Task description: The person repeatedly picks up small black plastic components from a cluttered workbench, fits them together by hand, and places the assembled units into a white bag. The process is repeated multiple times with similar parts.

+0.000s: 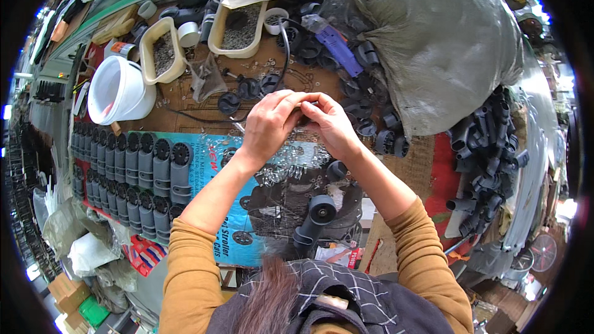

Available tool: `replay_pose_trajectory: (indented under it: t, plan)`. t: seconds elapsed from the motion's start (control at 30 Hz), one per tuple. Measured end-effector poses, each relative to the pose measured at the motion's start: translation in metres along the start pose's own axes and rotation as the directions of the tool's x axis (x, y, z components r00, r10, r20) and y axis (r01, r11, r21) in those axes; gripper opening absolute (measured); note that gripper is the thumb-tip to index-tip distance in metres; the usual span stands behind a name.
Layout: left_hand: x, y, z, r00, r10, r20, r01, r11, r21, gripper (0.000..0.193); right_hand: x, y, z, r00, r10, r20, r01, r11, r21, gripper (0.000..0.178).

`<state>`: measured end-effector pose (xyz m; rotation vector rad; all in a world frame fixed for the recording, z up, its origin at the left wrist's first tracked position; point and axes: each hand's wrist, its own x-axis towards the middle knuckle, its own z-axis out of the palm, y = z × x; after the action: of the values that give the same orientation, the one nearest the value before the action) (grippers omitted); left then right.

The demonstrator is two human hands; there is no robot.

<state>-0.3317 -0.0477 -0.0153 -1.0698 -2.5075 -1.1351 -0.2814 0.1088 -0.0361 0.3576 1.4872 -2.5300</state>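
Note:
My left hand [267, 120] and my right hand [331, 125] meet over the middle of the bench. Fingers and thumbs are pressed together in a pinch. Whatever they hold is small and mostly hidden by the fingertips. Below them a heap of thin shiny metal pins [288, 166] lies scattered over a blue printed sheet [238, 235] and a dark board. Nearer to me is a grey plastic wheel holder [314, 219] with a black round wheel at its top. Black round wheel parts [249, 88] lie just beyond my left hand, beside a black cable [286, 55].
Several grey wheel holders [146, 161] stand in rows at left. Behind are a white bucket [120, 93] and two cream tubs [162, 52] of small metal parts. A purple elongated object [337, 48] lies by a large grey sack [433, 37]. Dark plastic parts [486, 161] are piled at right.

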Motion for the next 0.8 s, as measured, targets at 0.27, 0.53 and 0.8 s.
replay_pose_trajectory:
  t: [0.27, 0.53, 0.8]
  plan:
    - [-0.041, -0.063, 0.01, 0.981, -0.194, -0.024, 0.195, 0.973, 0.126, 0.059, -0.048, -0.153, -0.136, 0.668, -0.366, -0.648, 0.499, 0.866, 0.025, 0.028]
    - [-0.034, -0.075, 0.072, 0.879, -0.476, -0.024, 0.465, 0.845, 0.265, 0.065, -0.019, -0.167, -0.16, 0.819, -0.463, -0.339, 0.304, 0.852, -0.427, 0.032]
    - [0.034, -0.06, 0.065, 0.951, -0.229, -0.207, 0.211, 0.972, -0.106, 0.059, 0.141, -0.11, -0.087, 0.892, -0.442, 0.097, 0.176, 0.143, -0.974, 0.027]
